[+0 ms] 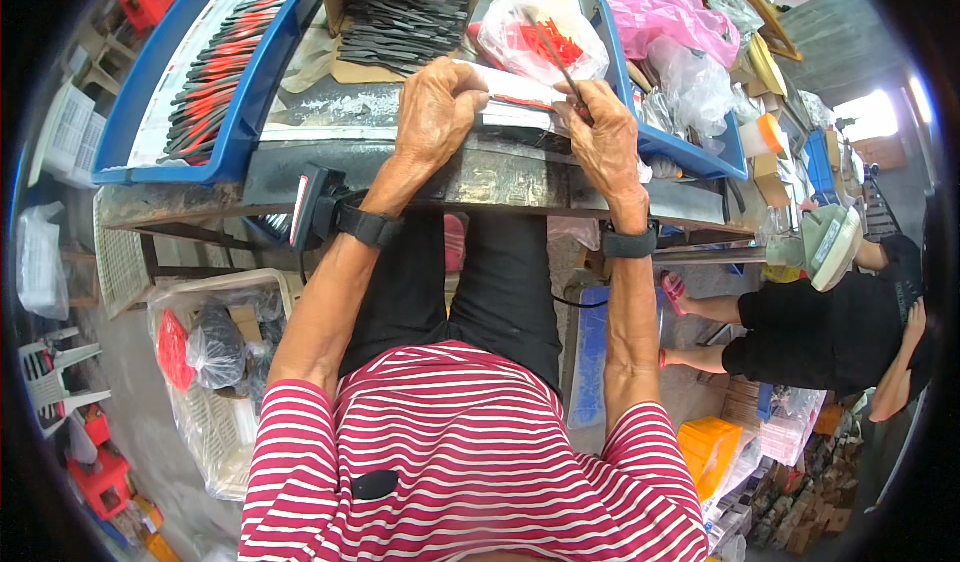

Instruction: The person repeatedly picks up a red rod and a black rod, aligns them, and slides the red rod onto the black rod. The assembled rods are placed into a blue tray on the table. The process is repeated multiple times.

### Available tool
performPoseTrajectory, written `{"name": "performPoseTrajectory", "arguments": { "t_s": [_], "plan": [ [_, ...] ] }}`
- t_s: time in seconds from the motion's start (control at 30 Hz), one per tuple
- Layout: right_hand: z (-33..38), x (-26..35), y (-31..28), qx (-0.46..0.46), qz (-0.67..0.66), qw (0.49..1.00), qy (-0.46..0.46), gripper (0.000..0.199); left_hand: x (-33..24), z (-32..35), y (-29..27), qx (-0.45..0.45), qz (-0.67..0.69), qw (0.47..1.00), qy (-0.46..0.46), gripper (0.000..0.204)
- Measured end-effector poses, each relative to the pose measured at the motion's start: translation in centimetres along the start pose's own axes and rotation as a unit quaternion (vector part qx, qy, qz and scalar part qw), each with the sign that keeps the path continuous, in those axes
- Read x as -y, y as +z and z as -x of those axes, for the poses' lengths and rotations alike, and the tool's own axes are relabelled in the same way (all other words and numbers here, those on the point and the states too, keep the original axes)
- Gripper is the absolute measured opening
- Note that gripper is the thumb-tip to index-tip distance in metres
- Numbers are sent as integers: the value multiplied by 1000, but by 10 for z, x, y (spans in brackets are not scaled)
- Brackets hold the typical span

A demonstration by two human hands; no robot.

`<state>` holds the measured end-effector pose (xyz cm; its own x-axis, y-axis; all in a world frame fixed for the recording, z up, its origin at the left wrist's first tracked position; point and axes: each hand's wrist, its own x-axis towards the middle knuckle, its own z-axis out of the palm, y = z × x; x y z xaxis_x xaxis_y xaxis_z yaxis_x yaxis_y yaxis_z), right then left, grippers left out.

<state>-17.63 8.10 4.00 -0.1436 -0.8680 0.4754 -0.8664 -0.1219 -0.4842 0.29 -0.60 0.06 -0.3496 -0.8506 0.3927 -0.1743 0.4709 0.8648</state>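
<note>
Two bare hands are working over a worn tabletop (350, 109). The right hand (603, 134) is gripping a thin dark tool (552, 54), its shaft pointing away from the person. The left hand (436, 114) is curling at a white strip's (520, 86) left end; whether its grip is closed is unclear. A slim red piece (527, 103) is lying along the strip, between the hands.

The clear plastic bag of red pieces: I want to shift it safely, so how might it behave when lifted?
The bag would probably sag and crumple, since its film looks thin and wrinkled. Likely light: its slim red pieces form only a small heap. The loose pieces could slide as it tilts.
</note>
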Motion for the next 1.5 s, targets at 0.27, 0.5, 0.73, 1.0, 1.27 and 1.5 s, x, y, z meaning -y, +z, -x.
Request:
{"name": "performPoseTrajectory", "arguments": {
  "t_s": [0.27, 0.5, 0.73, 1.0, 1.27, 1.5],
  "plan": [
    [-29, 31, 18, -44, -339, 939, 46, 17, 5, 2, 3, -24, -62, 995, 70, 5],
    [-28, 35, 31, -63, -146, 984, -81, 17, 3, 3, 3, -25, -96, 991, 92, 6],
    [-29, 55, 0, -102, -145, 981, -78, 14, 3, 3, 4, -32, -109, 989, 97, 5],
    [-17, 34, 23, -27, -43, 999, -9, 17, 2, 2, 3, -19, -131, 985, 107, 4],
    [-20, 33, -13, -111, -138, 984, -18, 16, 1, 2, 3, -12, -155, 980, 126, 3],
    [-15, 26, 12, -67, 0, 998, -11, 17, -2, 2, 3, -22, -180, 971, 155, 6]
  ]
}}
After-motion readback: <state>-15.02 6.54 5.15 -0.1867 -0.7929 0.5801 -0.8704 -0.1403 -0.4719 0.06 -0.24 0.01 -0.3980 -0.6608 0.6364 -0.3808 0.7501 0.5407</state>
